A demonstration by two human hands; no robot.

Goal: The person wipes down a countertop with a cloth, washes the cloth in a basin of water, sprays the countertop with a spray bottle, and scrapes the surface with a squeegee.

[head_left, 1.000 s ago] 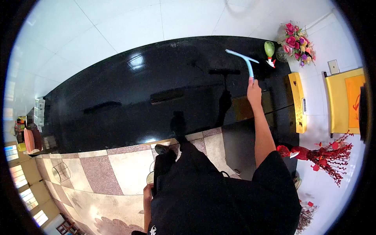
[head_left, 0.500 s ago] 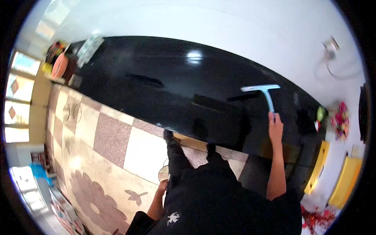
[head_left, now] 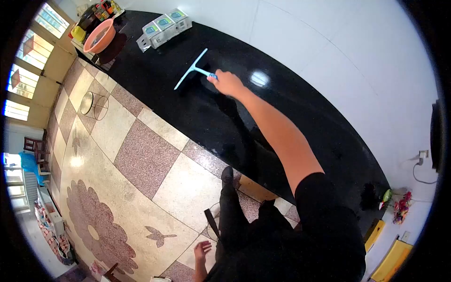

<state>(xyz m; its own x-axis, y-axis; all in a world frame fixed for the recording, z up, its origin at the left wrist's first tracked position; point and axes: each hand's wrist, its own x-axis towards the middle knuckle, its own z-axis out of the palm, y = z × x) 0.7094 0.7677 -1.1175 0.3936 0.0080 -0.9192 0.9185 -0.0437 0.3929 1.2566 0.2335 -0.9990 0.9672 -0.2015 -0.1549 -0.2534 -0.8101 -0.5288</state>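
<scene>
My right hand (head_left: 227, 83) is closed round the handle of a light blue squeegee (head_left: 194, 68), held over the glossy black countertop (head_left: 300, 122). The squeegee's blade lies across the counter's left part, a little below the clear-wrapped boxes (head_left: 165, 28). Low in the view, my left hand (head_left: 202, 249) hangs beside my leg above the tiled floor, with its fingers apart and nothing in them. Whether the blade touches the counter is hard to tell.
An orange basin (head_left: 100, 36) and bottles (head_left: 104, 9) stand at the counter's far left end. A green spray bottle (head_left: 386, 196) and flowers (head_left: 402, 207) are at the right. A round wire-framed stool (head_left: 87, 103) stands on the floor.
The view has turned towards the counter's left end. My right hand has carried the squeegee left, from near the spray bottle to near the boxes. My left hand's fingers now show spread.
</scene>
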